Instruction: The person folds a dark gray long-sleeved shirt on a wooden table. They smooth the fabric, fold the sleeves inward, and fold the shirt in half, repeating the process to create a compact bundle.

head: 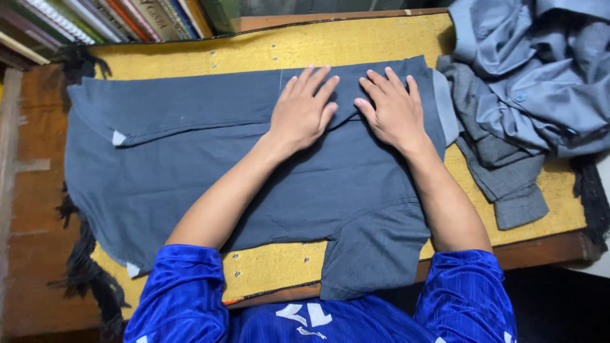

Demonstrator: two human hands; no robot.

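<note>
A yellow cloth with black fringe [298, 47] covers a wooden table [38, 254] across the middle of the view. At two to three o'clock lies a heap of crumpled grey garments [527, 95], one dark piece trailing toward four o'clock. A row of books [108, 19] stands at eleven o'clock.

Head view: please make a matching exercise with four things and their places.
Things:
1. left hand
2. right hand
3. clothes pile
4. books

Places:
A. top left corner
B. flat on the dark shirt, nearer its grey collar
C. right end of the yellow mat
D. flat on the shirt's middle

Pairs: 1-D, 2-B, 3-C, 4-A
</note>
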